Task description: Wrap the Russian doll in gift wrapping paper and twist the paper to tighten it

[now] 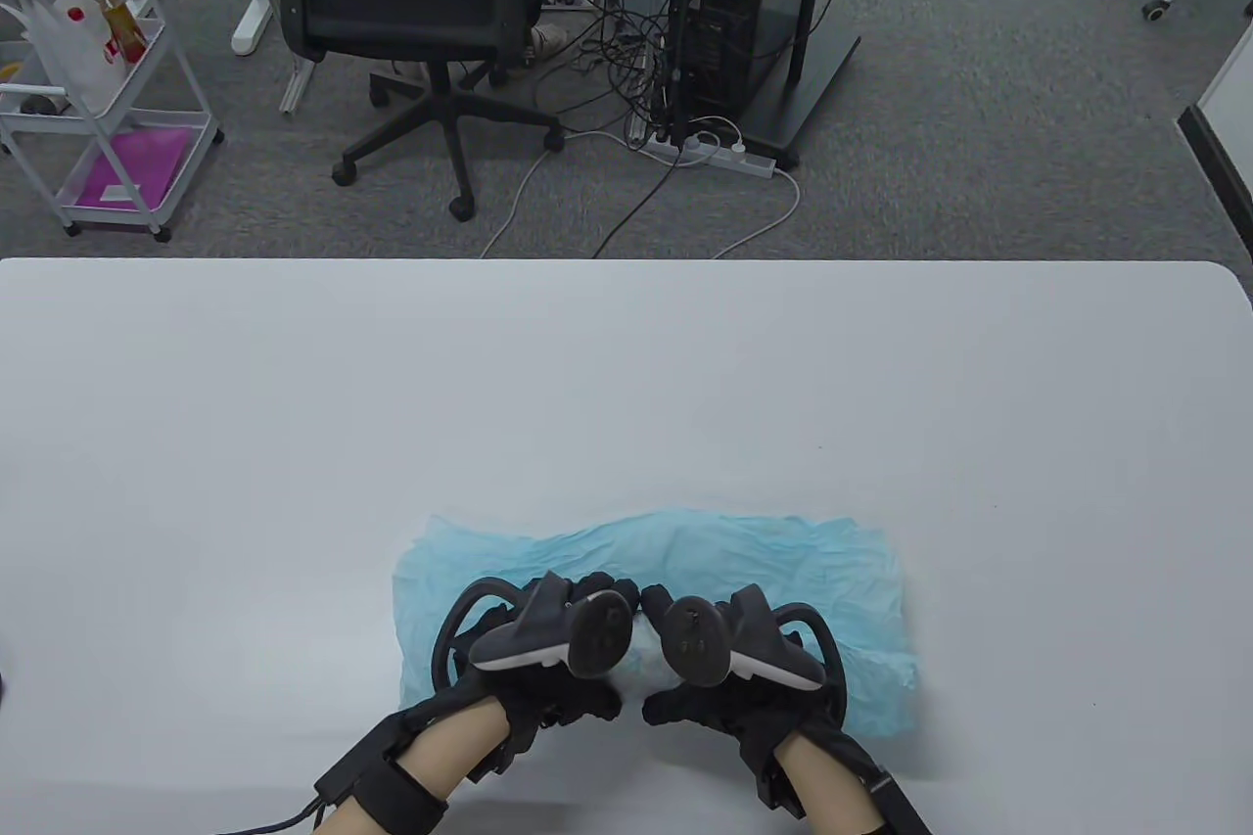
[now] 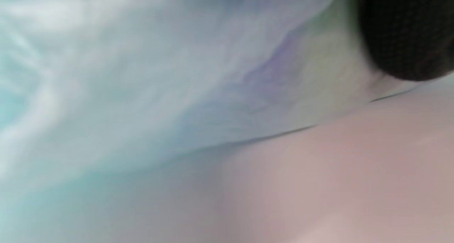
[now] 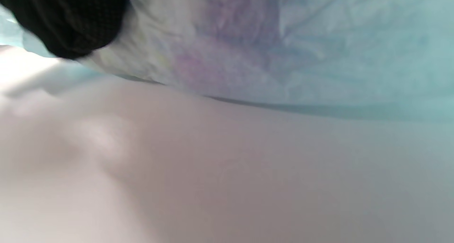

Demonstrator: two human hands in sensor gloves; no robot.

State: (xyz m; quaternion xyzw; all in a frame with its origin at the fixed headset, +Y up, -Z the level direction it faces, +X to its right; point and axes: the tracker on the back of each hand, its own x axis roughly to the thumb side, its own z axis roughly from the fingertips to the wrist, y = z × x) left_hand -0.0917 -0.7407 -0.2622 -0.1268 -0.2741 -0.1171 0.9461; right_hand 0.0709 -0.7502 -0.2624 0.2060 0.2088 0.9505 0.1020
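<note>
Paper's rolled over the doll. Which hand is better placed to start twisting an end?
Right, marginally. More loose wrapping paper extends beyond the right hand than beyond the left hand, which could brace the covered doll. Both sit mid-bundle.

The table view looks down from above and behind the person, facing away from them across the white table (image 1: 626, 385), with both gloved hands low in the frame and office floor beyond the far edge. The left wrist view sits very close under the left hand (image 1: 548, 649), blurred, facing the crumpled blue paper (image 2: 106, 76) and the tabletop below it. The right wrist view sits just as close under the right hand (image 1: 729, 659). All three views share the paper between the hands.
</note>
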